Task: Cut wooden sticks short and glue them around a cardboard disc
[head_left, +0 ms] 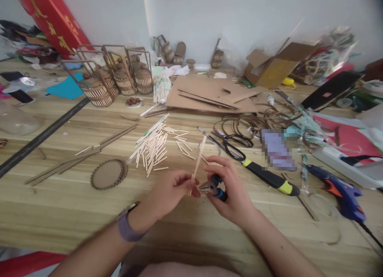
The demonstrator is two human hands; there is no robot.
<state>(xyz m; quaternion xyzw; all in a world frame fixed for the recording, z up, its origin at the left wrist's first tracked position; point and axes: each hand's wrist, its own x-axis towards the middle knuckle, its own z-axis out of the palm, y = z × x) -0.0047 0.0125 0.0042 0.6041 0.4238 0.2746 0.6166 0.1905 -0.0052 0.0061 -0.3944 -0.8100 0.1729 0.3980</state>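
Note:
My left hand (pixel 179 186), with a watch (pixel 131 223) on its wrist, pinches a thin wooden stick (pixel 199 157) that stands up tilted from the fingertips. In my right hand (pixel 231 189) is a pair of pliers (pixel 213 186) with dark handles, its jaws close to the left fingertips. Whether the jaws touch the stick I cannot tell. Beyond both hands lies a loose pile of short wooden sticks (pixel 154 147). To the left of my left hand, round cardboard discs (pixel 108 174) with corrugated edges lie flat on the table.
Scissors (pixel 236 149), a black-and-yellow cutter (pixel 269 176) and a blue glue gun (pixel 338 191) lie to the right. Several small lidded baskets (pixel 103 89) with tall handles stand at the back left. Behind the sticks are cardboard sheets (pixel 206 87), coiled brown strips (pixel 239 123) and an open carton (pixel 269 71).

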